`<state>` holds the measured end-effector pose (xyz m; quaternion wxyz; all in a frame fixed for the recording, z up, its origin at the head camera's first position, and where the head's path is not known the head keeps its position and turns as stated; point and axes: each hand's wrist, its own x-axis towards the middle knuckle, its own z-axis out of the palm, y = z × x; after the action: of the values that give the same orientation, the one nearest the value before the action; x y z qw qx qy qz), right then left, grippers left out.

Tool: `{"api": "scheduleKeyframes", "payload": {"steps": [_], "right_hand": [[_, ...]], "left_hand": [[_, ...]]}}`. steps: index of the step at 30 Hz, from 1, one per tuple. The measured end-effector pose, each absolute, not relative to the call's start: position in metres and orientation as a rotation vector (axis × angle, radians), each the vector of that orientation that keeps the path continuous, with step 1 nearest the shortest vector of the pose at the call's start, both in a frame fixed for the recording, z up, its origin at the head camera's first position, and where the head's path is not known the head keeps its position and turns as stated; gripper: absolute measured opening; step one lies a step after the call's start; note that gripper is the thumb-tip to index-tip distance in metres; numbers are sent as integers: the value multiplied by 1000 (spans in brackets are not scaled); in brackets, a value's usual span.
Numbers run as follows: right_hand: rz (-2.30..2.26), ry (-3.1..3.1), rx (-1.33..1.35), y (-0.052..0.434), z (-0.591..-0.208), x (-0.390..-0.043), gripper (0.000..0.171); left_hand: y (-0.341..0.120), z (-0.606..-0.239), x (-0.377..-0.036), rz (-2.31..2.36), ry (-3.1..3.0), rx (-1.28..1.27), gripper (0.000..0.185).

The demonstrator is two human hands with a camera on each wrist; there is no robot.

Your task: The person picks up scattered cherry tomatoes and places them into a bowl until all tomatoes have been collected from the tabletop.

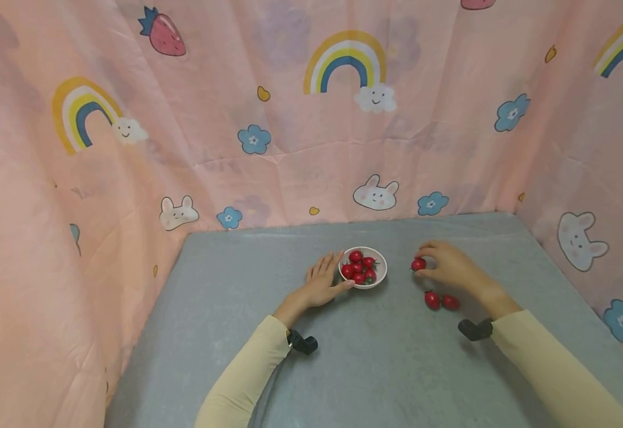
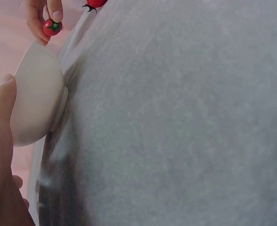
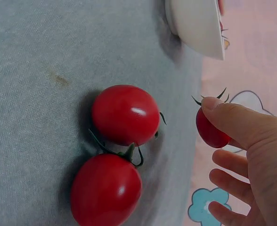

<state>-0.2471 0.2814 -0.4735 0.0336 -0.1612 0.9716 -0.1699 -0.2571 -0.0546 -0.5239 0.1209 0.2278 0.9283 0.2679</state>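
The small white ceramic bowl (image 1: 380,266) already holds about six red cherry tomatoes. The right hand (image 1: 453,267) pinches one cherry tomato (image 1: 418,264) at the bowl's 3 o'clock; two loose tomatoes (image 1: 441,301) remain on the grey bench (image 1: 226,309). The left hand (image 1: 323,284), fingers relaxed, steadies the bowl.

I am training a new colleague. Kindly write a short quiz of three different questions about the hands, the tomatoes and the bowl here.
1. True or false: the right hand pinches a small red cherry tomato.
2. How many loose red cherry tomatoes lie on the grey cloth-covered table near that hand?
3. What does the left hand touch? A) the small white round bowl of tomatoes B) a knife C) the pink printed curtain

Key: 1 true. 2 two. 3 A.
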Motion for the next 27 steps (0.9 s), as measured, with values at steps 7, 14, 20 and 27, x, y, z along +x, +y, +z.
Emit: {"api": "scheduleKeyframes", "payload": {"steps": [7,14,20,27], "right_hand": [[-540,2983,-507,281,-471,-247,47],[-554,2980,-510,277,-467,-250,48],[-532,2997,-547,268,-459,-252,47],[-497,3012,-595,256,-456,-256,46]], "left_hand": [[-55,-525,-257,798,2713,659,84],[-54,-524,-257,799,2721,655,84],[-54,-523,-256,800,2718,655,84],[-54,-522,-256,797,2712,647,85]]}}
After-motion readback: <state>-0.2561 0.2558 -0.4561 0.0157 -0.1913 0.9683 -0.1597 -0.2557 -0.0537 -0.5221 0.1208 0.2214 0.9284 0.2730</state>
